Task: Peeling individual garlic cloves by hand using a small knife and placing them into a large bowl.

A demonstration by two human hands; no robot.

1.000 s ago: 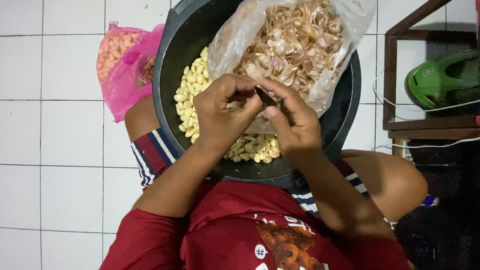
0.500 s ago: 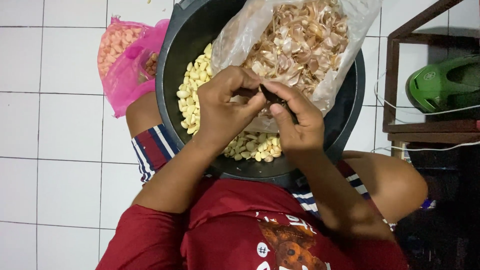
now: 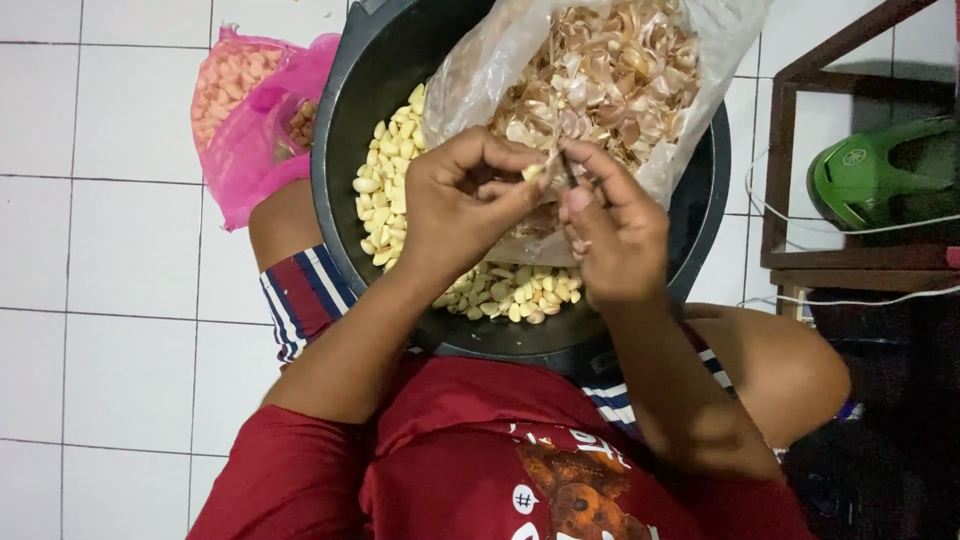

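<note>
The round basin [image 3: 345, 120] looks like dark plastic with a dull sheen along its rim. The peeled garlic cloves [image 3: 385, 190] in it are smooth, pale and slightly glossy. The clear bag [image 3: 700, 60] is thin, crinkled plastic film over dry, papery garlic skins [image 3: 600, 80]. The pink bag [image 3: 250, 150] is thin translucent plastic. The floor [image 3: 110, 260] is glossy white tile. The shirt [image 3: 450, 470] is matt red cloth.
</note>
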